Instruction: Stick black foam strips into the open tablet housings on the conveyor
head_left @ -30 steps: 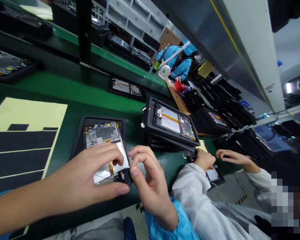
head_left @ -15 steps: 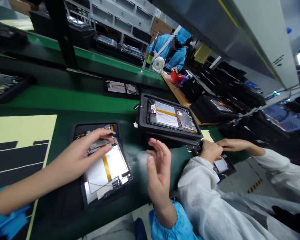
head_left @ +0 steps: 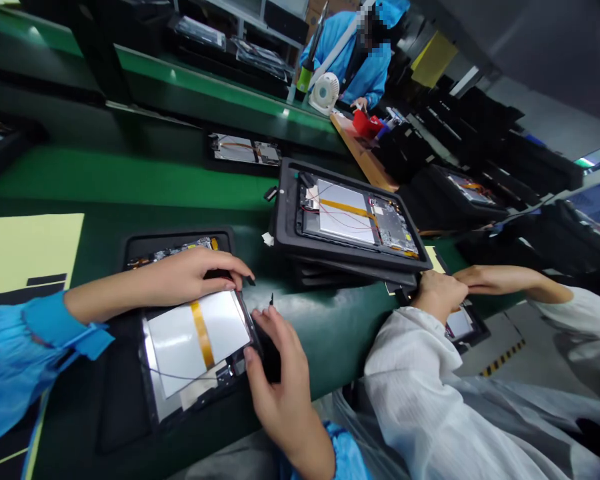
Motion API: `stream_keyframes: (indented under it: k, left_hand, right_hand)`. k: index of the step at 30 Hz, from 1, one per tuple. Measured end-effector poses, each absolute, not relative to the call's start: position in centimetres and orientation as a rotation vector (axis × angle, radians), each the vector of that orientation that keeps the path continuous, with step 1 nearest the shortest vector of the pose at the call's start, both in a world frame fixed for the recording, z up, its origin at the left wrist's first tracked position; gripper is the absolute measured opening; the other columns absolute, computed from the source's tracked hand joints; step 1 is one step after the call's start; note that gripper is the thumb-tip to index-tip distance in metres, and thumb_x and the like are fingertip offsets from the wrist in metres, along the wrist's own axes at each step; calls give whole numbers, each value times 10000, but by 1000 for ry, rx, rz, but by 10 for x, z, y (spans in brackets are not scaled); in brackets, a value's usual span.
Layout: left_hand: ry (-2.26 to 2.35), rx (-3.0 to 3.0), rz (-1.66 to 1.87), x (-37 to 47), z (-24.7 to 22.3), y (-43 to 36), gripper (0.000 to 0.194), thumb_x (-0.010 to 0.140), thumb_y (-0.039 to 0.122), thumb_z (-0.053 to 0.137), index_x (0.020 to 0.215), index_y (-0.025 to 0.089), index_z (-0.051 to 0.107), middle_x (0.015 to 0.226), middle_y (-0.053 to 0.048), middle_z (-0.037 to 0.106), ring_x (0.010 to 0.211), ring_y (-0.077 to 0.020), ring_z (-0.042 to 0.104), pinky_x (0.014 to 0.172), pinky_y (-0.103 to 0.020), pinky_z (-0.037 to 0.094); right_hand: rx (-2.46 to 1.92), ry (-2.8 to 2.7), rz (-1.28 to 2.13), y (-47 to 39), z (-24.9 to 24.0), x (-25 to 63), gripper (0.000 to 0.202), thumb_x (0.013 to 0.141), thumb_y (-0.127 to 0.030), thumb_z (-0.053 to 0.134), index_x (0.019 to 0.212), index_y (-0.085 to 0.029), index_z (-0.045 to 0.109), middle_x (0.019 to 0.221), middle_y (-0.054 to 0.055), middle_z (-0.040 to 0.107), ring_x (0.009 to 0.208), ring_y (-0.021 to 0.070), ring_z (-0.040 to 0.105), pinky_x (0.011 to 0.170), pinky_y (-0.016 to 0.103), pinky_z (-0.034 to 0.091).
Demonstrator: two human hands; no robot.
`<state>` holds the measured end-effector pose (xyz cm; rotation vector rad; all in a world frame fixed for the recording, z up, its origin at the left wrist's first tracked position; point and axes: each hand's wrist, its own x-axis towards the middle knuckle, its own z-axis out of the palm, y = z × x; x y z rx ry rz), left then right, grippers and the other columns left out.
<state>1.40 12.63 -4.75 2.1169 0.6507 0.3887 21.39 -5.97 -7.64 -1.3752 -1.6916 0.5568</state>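
An opened tablet-like device point(head_left: 180, 340) lies tilted over a black tray point(head_left: 130, 250), showing a silver battery with an orange strip across it. My left hand point(head_left: 195, 273) rests over the device's upper part, its fingers bent toward the upper right edge, where a small black piece shows at the fingertips. At the device's right edge, my right hand point(head_left: 283, 387) has its thumb on the corner and its fingers spread apart. A thin black piece point(head_left: 272, 300) stands out just above the right fingertips.
Stacked black trays point(head_left: 290, 227) with another opened device point(head_left: 350, 213) stand to the right of centre. Yellow sheets point(head_left: 30, 250) with black strips lie at left. A co-worker's hands point(head_left: 443, 290) work at far right; another person sits behind a small fan point(head_left: 324, 92).
My right hand has moved down and left onto the device's edge. My left hand has shifted slightly right and lies lower over the device. The view has also shifted.
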Motion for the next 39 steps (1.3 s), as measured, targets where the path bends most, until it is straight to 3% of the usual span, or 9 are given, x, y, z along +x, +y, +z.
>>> stream_keyframes:
  k: [6,10,14,17,24,29,39]
  left_hand:
    - [737,2209,443,19,-49,126,339,940,368,517,1168,181,682,946,-70,731,946,-231,682,862,-329,543]
    - [849,2313,603,26,-46,102,370,894,236,440,1192,156,644,1028,-102,700,1010,-261,646,901,-372,534]
    - [681,2206,704,32,-48,70,493,905,159,388,1381,207,509,1033,-53,720,957,-203,675,878,-301,534]
    - [620,2146,627,33,-55,61,527,902,129,381,1415,226,452,1010,-26,737,913,-179,696,826,-266,525]
    - [534,2164,581,29,-61,75,485,908,116,386,1371,228,478,1041,-20,731,932,-170,704,816,-238,512]
    - [508,2231,591,22,-61,85,458,928,128,371,1363,211,492,1070,-40,720,954,-174,698,827,-242,499]
    - [505,2256,513,20,-53,103,388,903,149,373,1242,176,559,961,-55,694,830,-189,670,722,-267,477]
  right_hand:
    - [-1315,-1829,521,-57,-74,217,736,923,-54,575,1574,-308,343,1322,78,706,1261,253,608,1056,453,535]
    - [-1332,-1849,508,-53,-71,219,767,916,-70,578,1596,-282,295,1318,92,712,1235,278,620,1045,489,529]
    - [-1321,-1826,572,-53,-69,222,759,920,-86,587,1593,-285,298,1302,83,724,1232,269,636,1057,483,529]
    - [-1352,-1728,652,-55,-71,222,710,936,-114,628,1562,-303,351,1261,69,748,1244,258,647,1084,475,519]
    - [-1435,-1421,744,-53,-75,208,502,937,-104,639,1392,-283,526,1103,28,798,1119,199,720,1068,399,527]
    - [-1442,-1303,792,-50,-72,201,405,946,-104,619,1316,-260,562,1058,20,798,1045,172,750,1014,328,553]
    - [-1401,-1623,540,-49,-71,210,530,950,-63,575,1420,-289,486,1085,16,790,1130,195,691,1039,385,534]
